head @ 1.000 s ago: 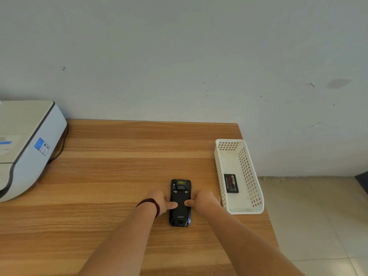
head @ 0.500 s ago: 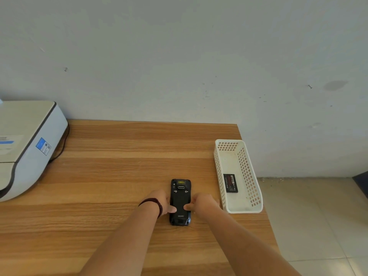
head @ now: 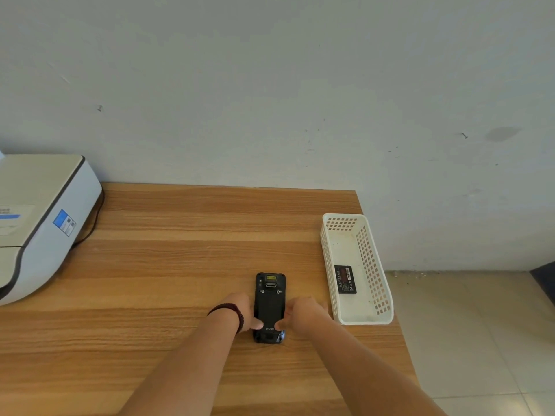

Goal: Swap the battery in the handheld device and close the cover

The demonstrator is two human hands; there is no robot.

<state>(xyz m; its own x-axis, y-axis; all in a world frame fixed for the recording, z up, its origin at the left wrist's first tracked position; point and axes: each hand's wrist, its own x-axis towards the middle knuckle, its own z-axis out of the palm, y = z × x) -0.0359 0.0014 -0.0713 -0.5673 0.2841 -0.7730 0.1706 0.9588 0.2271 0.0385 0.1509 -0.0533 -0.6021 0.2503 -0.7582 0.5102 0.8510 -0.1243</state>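
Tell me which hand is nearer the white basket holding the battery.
Right. The right hand rests on the handheld device's right edge, just left of the white basket. The left hand is on the device's far side, farther away.

A white printer (head: 36, 223) sits at the wooden desk's (head: 180, 235) left edge, a dark cable (head: 93, 223) trailing behind it. Beige tiled floor (head: 480, 340) lies right.

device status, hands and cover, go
Both hands, left and right, thumbs pressing device flat on table. Cover on. Battery in basket. Nothing in the way.
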